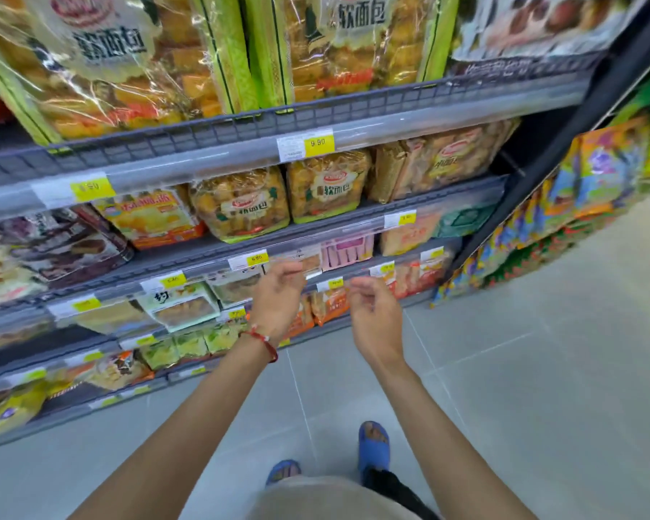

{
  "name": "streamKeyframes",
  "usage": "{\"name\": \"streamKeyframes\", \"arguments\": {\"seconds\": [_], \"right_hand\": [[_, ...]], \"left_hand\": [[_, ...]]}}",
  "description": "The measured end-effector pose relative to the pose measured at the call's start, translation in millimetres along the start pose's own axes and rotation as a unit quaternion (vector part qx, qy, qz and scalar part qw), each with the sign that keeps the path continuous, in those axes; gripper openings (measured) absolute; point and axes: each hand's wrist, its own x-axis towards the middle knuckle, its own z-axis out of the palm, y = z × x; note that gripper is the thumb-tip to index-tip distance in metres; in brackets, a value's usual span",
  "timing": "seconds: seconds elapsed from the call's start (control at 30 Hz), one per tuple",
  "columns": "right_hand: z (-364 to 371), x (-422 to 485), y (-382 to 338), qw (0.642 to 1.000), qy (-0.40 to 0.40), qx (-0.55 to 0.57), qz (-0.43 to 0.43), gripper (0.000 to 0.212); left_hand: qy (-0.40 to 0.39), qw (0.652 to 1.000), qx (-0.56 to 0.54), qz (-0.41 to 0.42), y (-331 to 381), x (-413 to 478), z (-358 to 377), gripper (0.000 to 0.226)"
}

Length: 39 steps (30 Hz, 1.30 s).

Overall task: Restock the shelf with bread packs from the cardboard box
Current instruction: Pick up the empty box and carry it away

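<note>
Bread packs [241,204] with green edges and yellow buns stand in a row on a middle tier of the grey shelf [353,215], and bigger ones [102,61] fill the top tier. My left hand [278,294], with a red string at the wrist, hovers in front of a lower tier, fingers loosely curled and holding nothing. Just to its right my right hand [372,313] is held out the same way, also with nothing in it. No cardboard box is in view.
Lower tiers hold boxed pastries [182,305] and orange snack packs [331,305]. Yellow price tags [318,142] line the shelf rails. A rack of colourful packets [578,204] stands to the right. Grey tiled floor [541,369] lies below, with my blue sandals [374,444].
</note>
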Motion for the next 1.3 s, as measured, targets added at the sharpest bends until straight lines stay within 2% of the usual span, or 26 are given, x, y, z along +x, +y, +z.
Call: {"name": "streamKeyframes", "arguments": {"seconds": [0.1, 0.2, 0.43, 0.6, 0.77, 1.07, 1.3], "right_hand": [[-6.8, -40.6, 2.6, 1.0, 0.025, -0.016, -0.003, 0.018], [-14.1, -86.9, 6.0, 0.996, 0.076, -0.01, 0.033, 0.017], [-50.1, -202.6, 38.1, 0.972, 0.191, 0.042, 0.13, 0.018], [-79.3, -292.2, 70.5, 0.941, 0.25, 0.086, 0.21, 0.016], [-114.1, -383.9, 98.5, 0.917, 0.31, 0.094, 0.234, 0.016], [-174.5, -550.9, 160.9, 0.883, 0.35, 0.081, 0.301, 0.018], [-204.9, -608.7, 202.4, 0.84, 0.408, 0.054, 0.353, 0.021]], "left_hand": [[-0.087, 0.995, 0.035, 0.03, -6.7, -31.1, -11.1, 0.016], [-0.145, 0.986, 0.06, 0.057, -15.4, -61.4, -27.1, 0.015], [-0.285, 0.951, 0.114, 0.038, -49.7, -125.2, -46.5, 0.021], [-0.353, 0.926, 0.131, 0.027, -82.9, -182.1, -28.5, 0.026], [-0.436, 0.881, 0.176, 0.044, -124.4, -264.0, -0.9, 0.032], [-0.497, 0.843, 0.206, 0.011, -196.3, -421.1, 25.6, 0.023], [-0.521, 0.804, 0.283, 0.036, -248.4, -465.0, 77.3, 0.017]]}}
